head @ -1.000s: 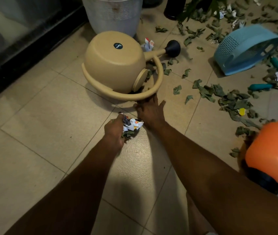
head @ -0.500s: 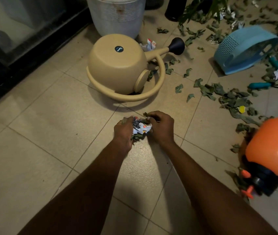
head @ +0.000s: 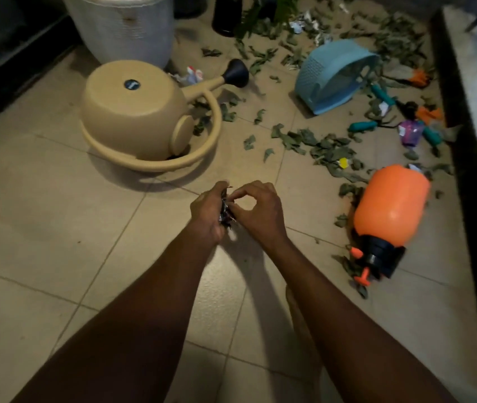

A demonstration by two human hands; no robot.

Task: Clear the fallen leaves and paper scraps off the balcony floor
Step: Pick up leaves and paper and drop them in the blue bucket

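Both forearms reach out over the pale beige floor tiles. Left hand is clamped round a crumpled wad of green leaves and paper scraps, seemingly lifted off the floor. Right hand touches it, thumb and forefinger pinched together at the wad's top edge, other fingers curled. Step in hand, I'd judge: packing a picked-up bit into the handful. Just right, an orange plastic pump sprayer lies on its side, leaves around it. Farther, a thick trail of loose green leaves with a small yellow scrap in it. Left of that, a tipped beige plastic watering can, leaves inside its handle loop. Far right, an overturned blue plastic basket; more leaves and white paper scraps beyond. Most litter remains. Next move probably calls for freeing the right hand and reaching to the trail, or dumping the wad.
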